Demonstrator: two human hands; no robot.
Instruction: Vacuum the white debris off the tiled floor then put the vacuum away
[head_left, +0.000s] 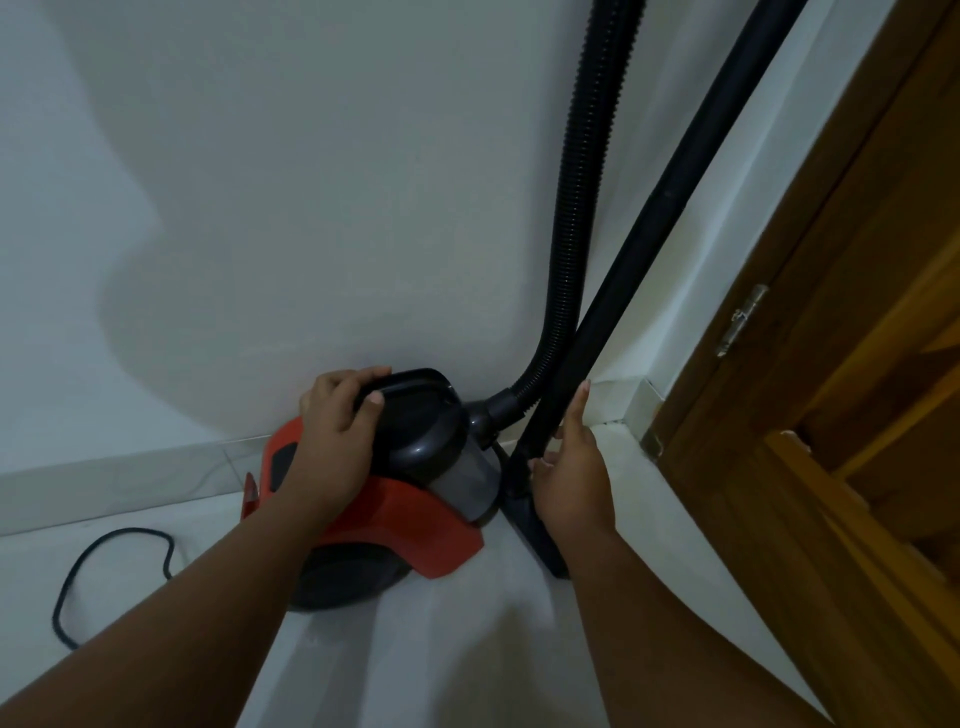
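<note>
The white wall (311, 208) is seen filling the view above both hands, and the pale tiled floor (441, 649) is spread beneath them. To the right of the right hand, a wooden door (857, 415) is shown, with a metal hinge (740, 319) on its edge. The red and black vacuum (415, 499) is parked on the floor against the wall, right under the left hand. Its ribbed hose (576, 208) is run upward from between the two hands, and the smooth black wand (675, 208) is leaned up beside it toward the door frame. A black power cord (111, 543) is looped on the floor, left of the left forearm. The left hand (337, 421) is closed on the vacuum's black carry handle (410, 384), thumb on top. The right hand (571, 467) is held open, fingers spread flat against the lower wand, not clamped round it.
</note>
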